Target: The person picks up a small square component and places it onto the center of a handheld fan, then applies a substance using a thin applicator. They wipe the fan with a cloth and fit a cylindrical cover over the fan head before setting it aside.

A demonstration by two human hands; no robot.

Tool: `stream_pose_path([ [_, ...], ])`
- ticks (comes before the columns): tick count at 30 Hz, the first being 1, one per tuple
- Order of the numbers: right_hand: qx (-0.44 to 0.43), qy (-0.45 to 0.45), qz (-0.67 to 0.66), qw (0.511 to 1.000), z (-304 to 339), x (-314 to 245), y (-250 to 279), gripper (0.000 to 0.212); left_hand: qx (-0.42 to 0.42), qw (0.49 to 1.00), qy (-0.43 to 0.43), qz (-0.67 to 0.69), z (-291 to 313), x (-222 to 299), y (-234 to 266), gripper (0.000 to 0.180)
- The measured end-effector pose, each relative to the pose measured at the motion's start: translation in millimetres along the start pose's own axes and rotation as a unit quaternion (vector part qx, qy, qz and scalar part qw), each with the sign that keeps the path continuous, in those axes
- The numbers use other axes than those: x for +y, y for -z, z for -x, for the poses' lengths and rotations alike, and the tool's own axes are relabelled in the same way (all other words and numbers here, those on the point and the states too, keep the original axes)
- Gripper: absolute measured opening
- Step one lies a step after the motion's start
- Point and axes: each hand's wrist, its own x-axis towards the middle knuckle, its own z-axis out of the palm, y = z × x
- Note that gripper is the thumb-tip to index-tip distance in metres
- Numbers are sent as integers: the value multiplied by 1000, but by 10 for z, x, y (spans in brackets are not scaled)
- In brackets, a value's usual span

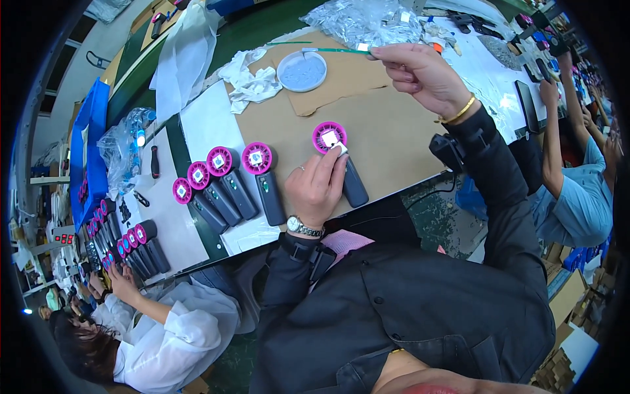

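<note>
My right hand (420, 75), out over the far side of the table, pinches a thin green stick (338, 50). Its pale tip reaches the rim of a round white dish (283, 68) of blue-grey paste (303, 72). Closer to me, my left hand (318, 187) has its fingertips on a small white piece (340, 149). This piece is at the lower edge of a pink round head with a white square in its middle, on a grey-handled device (355, 180). To its left lies a similar device (268, 190), with paste on its square.
Several more such devices (233, 184) lie further left. Crumpled white cloth (252, 82) and clear plastic bags (367, 23) are beyond the brown cardboard (394, 141). A co-worker in white (177, 335) handles devices at left; another in light blue (571, 197) is at right.
</note>
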Motion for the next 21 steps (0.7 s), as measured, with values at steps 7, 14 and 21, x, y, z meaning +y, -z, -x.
stream_pose_path([
  [7,-21,-26,5,999,464,88,8,21,-3,1000,-14,-5,-4,4,28,30],
  [14,-8,-81,-1,997,739,303,-15,23,1,1000,-20,-11,25,-10,23,29],
  [21,23,-70,64,995,800,476,-58,23,4,1000,-19,-13,38,-4,35,28],
])
